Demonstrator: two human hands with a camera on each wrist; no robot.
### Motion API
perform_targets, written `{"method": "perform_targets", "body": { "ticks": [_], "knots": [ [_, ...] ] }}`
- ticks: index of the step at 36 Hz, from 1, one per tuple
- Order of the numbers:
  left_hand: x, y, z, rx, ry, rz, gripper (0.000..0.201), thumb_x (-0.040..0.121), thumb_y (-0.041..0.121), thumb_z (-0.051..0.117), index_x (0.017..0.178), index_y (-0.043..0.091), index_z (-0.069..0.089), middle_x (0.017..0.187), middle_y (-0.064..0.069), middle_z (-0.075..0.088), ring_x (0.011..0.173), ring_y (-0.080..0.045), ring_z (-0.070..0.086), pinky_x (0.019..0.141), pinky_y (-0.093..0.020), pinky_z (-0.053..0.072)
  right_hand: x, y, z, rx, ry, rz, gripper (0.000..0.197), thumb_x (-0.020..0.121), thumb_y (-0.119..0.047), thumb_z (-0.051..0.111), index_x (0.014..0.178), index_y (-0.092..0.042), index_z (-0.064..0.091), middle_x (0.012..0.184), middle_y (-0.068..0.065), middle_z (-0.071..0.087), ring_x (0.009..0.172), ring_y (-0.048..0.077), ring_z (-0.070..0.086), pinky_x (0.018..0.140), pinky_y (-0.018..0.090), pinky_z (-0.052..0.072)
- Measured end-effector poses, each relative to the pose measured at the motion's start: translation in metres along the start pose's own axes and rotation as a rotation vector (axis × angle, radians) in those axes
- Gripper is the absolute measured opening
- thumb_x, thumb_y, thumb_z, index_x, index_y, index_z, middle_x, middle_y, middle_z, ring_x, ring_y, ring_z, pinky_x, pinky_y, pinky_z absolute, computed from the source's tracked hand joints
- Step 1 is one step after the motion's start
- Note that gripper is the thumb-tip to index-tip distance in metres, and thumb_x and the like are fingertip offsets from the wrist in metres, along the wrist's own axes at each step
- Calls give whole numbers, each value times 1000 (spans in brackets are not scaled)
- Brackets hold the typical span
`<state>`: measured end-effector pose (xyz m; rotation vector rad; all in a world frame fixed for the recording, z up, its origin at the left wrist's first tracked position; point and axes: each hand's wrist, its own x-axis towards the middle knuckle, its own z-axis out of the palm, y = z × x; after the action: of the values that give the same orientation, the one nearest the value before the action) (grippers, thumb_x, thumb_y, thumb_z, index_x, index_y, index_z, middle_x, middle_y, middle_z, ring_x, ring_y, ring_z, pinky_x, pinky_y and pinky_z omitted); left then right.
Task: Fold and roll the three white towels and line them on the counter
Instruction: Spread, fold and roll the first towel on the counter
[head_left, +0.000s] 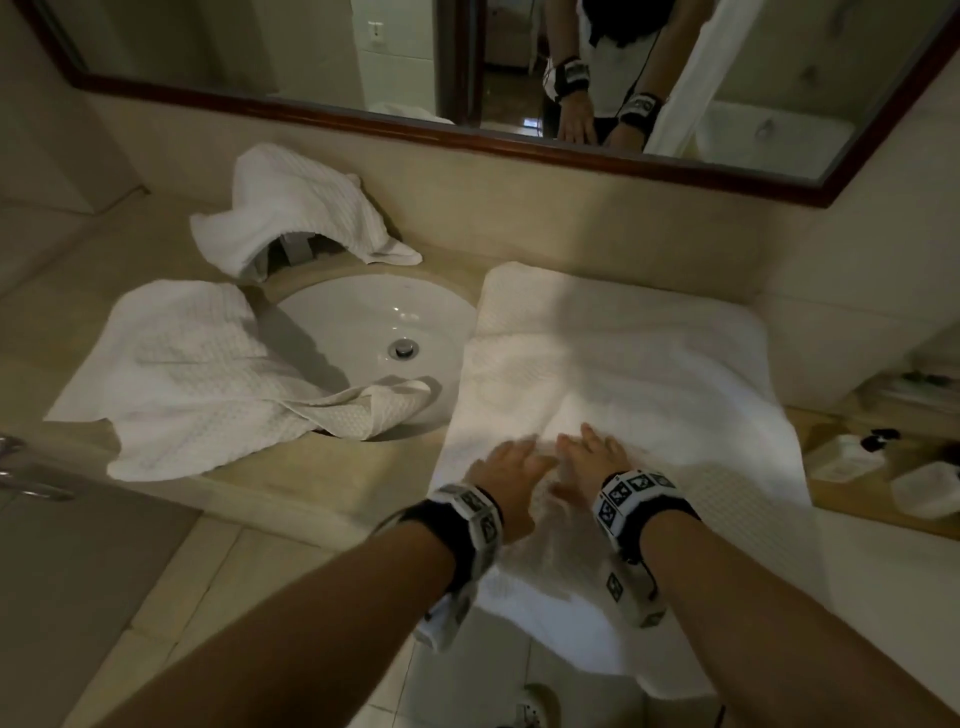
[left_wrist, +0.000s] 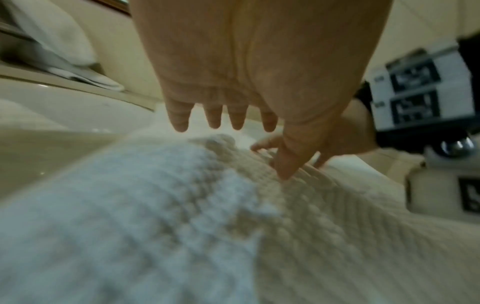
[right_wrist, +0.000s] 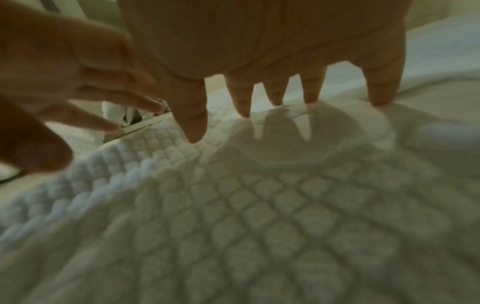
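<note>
Pressing flat, your left hand (head_left: 511, 470) and right hand (head_left: 589, 457) lie side by side, palms down, on the spread towel (head_left: 623, 364). Both hands hold nothing; the fingers (right_wrist: 310, 88) of the right are straight and splayed, tips touching the waffle weave, and those of the left (left_wrist: 214, 117) are straight too, seen from the left wrist just above or at the cloth, which of the two cannot be told.

Beneath your palms the towel covers the counter (head_left: 363, 467) and runs away from your fingertips to the wall; its near end hangs over the counter edge below your wrists.

To the left of your left hand sits the sink (head_left: 374, 322). A second towel (head_left: 197, 374) lies crumpled beyond it on that side, one corner drooping into the bowl. A third towel (head_left: 296, 202) is heaped farther off, ahead and left of your fingertips, against the wall behind the sink.

Ahead of both hands hangs the mirror (head_left: 311, 52).
</note>
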<state>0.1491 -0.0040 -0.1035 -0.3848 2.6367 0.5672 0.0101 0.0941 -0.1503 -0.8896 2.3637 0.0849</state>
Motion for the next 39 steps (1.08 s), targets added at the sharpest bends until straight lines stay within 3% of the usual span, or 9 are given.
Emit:
{"method": "perform_targets", "body": {
  "ticks": [3,8,12,19,23,26,30,33,39],
  "knots": [
    [17,24,13,71,-40,-11,89,84,34,65,150,39,5,160,4,-10,148,-25,-6,117,-53,14,-7,18,-10,104,102,82,57,89,-45,50,141,-30,34,160,-1,4,144,32,15,115,42,23],
    [46,45,18,112,-61,-5,80,89,45,55,150,42,3,160,7,-15,147,-26,-12,113,-62,3,-17,86,-20,138,159,240,60,80,-51,54,135,-28,44,154,6,25,135,34,30,108,43,34],
    [66,60,12,92,-95,-14,76,91,49,49,149,42,2,159,8,-16,147,-27,-12,113,-63,6,-36,146,-26,137,204,425,64,82,-40,56,140,-23,35,150,6,27,134,31,32,109,45,33],
    [99,98,8,136,23,-77,72,89,47,50,149,33,12,148,-3,26,134,-30,26,102,-52,32,-60,217,-32,448,238,609,63,85,-39,61,138,-17,35,137,11,47,116,32,52,99,39,44],
    [113,117,5,75,-23,-93,62,84,44,56,139,29,31,133,-4,32,122,-31,37,95,-48,40,-61,233,-35,632,232,595,49,86,-37,58,126,-16,40,120,10,55,101,31,57,88,42,48],
    [123,125,2,-11,-93,-134,67,81,46,61,138,32,29,127,-7,28,114,-35,44,94,-47,46,-57,239,-40,660,224,570,36,83,-28,64,109,-7,50,99,10,59,82,25,54,77,35,47],
    [130,127,0,-15,-114,-171,74,76,47,66,137,36,26,127,-8,27,112,-37,46,93,-46,47,-55,244,-45,642,71,539,41,86,-23,63,119,0,55,116,16,59,97,28,56,81,31,44],
    [131,126,-1,-7,-117,-166,74,75,49,67,136,36,26,126,-8,27,111,-38,47,92,-46,47,-55,249,-41,553,-79,533,67,90,-32,58,145,-5,29,146,15,38,129,31,43,102,34,37],
    [133,120,-4,-17,-151,-146,74,76,48,66,137,38,25,125,-8,27,110,-37,48,92,-45,48,-54,242,-49,528,-129,477,63,95,-34,48,148,-10,25,151,10,31,134,27,37,105,29,33]
  ]
}}
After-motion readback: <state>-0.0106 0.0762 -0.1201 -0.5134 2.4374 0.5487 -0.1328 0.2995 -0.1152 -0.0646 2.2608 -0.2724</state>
